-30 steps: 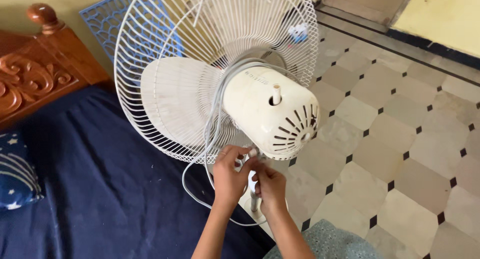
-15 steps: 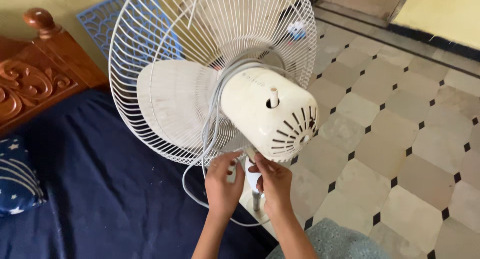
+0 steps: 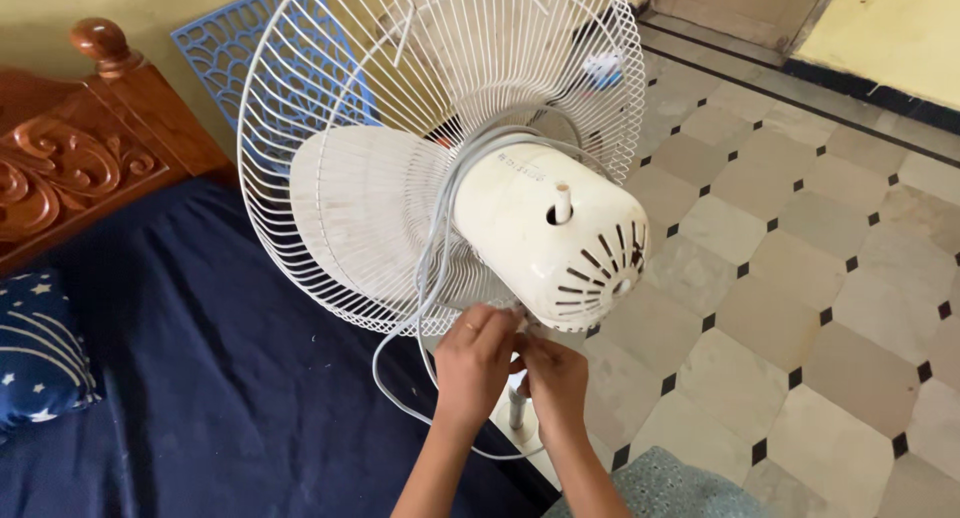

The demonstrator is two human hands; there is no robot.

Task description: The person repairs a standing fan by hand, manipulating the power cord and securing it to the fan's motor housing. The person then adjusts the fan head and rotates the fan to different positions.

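Hands together under the fan motor: my left hand and right hand have closed in, fingers pinching its neck joint; cage has swung nearer.

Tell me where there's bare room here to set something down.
Free: the dark blue bedspread between pillow and cable; the tiled floor right of the fan. Crowded: under the motor, where the left hand and right hand meet.
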